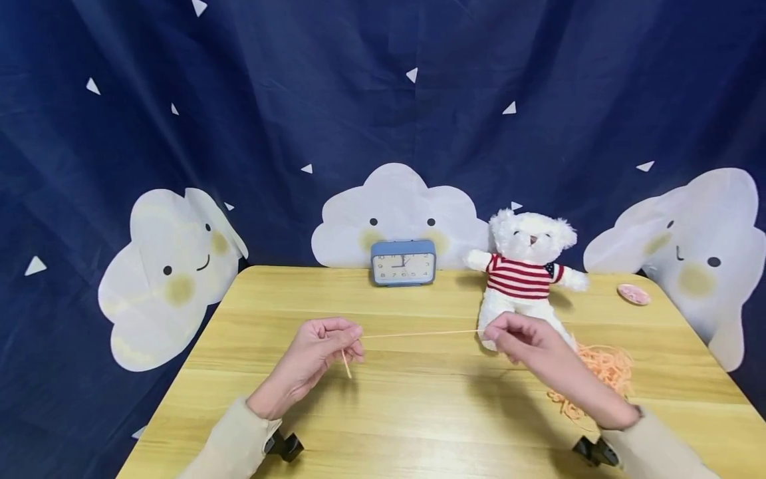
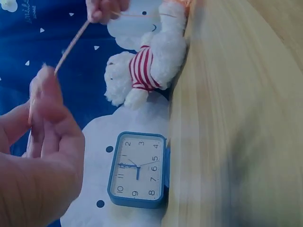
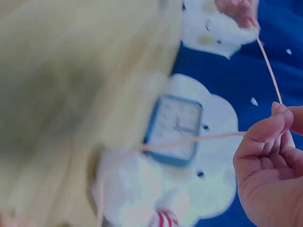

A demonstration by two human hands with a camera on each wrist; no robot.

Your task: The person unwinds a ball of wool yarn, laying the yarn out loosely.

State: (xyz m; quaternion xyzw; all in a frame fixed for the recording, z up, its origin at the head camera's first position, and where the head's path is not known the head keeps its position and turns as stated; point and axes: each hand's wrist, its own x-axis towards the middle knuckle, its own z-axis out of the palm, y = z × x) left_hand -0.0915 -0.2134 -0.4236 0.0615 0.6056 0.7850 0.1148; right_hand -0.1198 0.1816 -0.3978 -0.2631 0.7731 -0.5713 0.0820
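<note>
A thin strand of peach-orange yarn [image 1: 419, 333] stretches nearly straight between my two hands above the table. My left hand [image 1: 323, 349] pinches one end between thumb and fingertips, and a short tail hangs below it. At the other side my right hand [image 1: 529, 339] pinches the same yarn [image 3: 269, 64] between thumb and index finger. From that pinch the rest of the strand runs off and droops past the clock in the right wrist view. A loose tangled pile of the yarn [image 1: 607, 369] lies on the table, partly hidden behind my right forearm.
A blue clock [image 1: 403, 264] stands at the table's back edge. To its right sits a white teddy bear [image 1: 520, 278] in a striped shirt, just beyond my right hand. A small pink oval dish [image 1: 634, 295] lies at the back right corner. A dark blue curtain [image 1: 269, 100] hangs behind.
</note>
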